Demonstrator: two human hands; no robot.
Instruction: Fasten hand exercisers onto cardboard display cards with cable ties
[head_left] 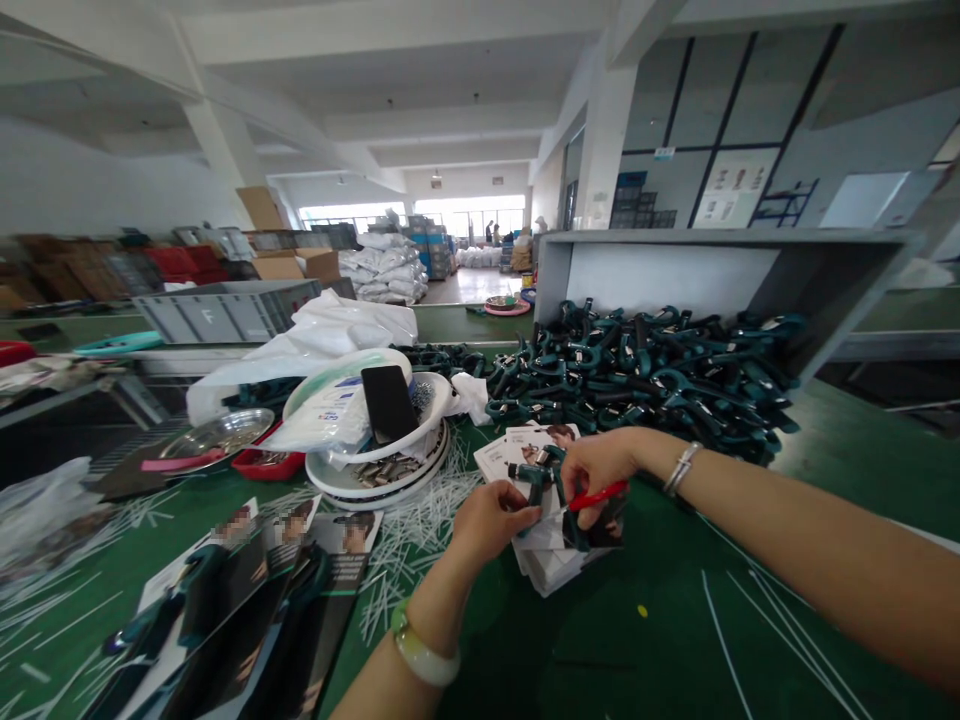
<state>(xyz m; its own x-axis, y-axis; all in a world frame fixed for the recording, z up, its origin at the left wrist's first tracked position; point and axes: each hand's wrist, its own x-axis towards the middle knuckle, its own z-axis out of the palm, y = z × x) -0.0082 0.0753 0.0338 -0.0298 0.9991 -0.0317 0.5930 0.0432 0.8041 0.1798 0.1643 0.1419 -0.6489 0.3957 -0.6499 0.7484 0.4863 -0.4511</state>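
Down at the middle of the green table (pixel 660 640), both hands meet over a stack of printed cards (pixel 559 560). The left hand (pixel 491 520) has its fingers curled shut on the near end of a teal hand gripper (pixel 541 478), pinning it against the top card. The right hand (pixel 600 465) comes in from the other side, closed round a red-handled tool (pixel 598 495) whose tip lies just beside the left fingers; it may be a small pair of cutters, though the blades are too small to tell. A pale bangle (pixel 421 652) sits on the left wrist and a silver bracelet (pixel 681 468) on the right.

Just beyond the grip, a heap of teal grippers (pixel 660 375) spills out of a tipped grey bin (pixel 787 270). To the left of the hands stand stacked white basins (pixel 382 470), with a dark phone (pixel 388 402) lying on top and small metal parts under the rim. White plastic ties (pixel 420 520) lie scattered between the basins and the left hand. Nearer than the grip and well to its left, finished packs on printed cards (pixel 247 600) lie in a row.
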